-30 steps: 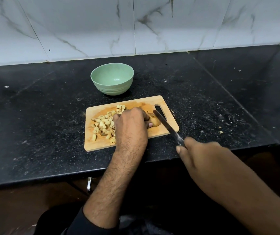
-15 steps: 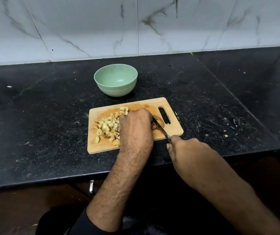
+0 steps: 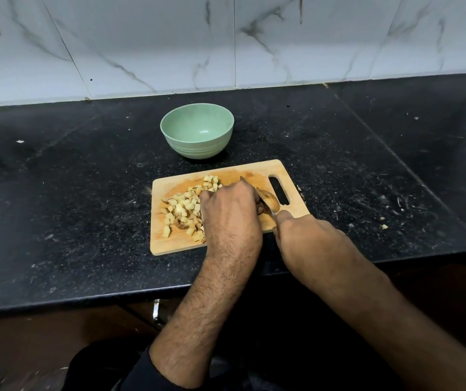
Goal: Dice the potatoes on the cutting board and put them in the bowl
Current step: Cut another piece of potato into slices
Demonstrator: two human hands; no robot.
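worktop (image 3: 339, 170) — black speckled stone, spanning the frame's middle | bowl (image 3: 197, 130) — green, sitting upper centre, just behind the board | cutting board (image 3: 169, 244) — wooden, lying at centre near the front edge | crumbs (image 3: 384, 226) — pale bits lying at right of the board
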